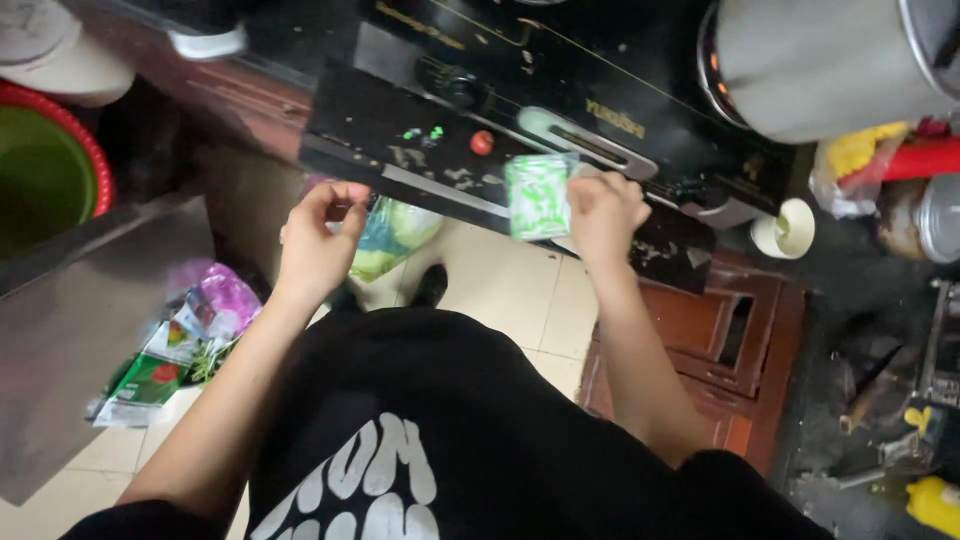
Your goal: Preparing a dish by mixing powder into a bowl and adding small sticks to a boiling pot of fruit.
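Observation:
My right hand (pixel 603 212) grips a small green and white packet (pixel 538 195) and holds it up in front of the black stove's front panel (pixel 420 150). My left hand (pixel 318 240) hovers to the left of it, fingers curled with thumb and forefinger pinched; whether a small scrap is between them I cannot tell. Both hands are above the tiled floor (pixel 505 290), just before my black shirt.
A big metal pot (pixel 830 60) sits on the stove at top right, a small white cup (pixel 783 228) beside it. Plastic bags and wrappers (pixel 180 345) lie on the floor at left. A green basin with a red rim (pixel 45 170) stands far left. A brown wooden cabinet (pixel 720 340) is below the stove.

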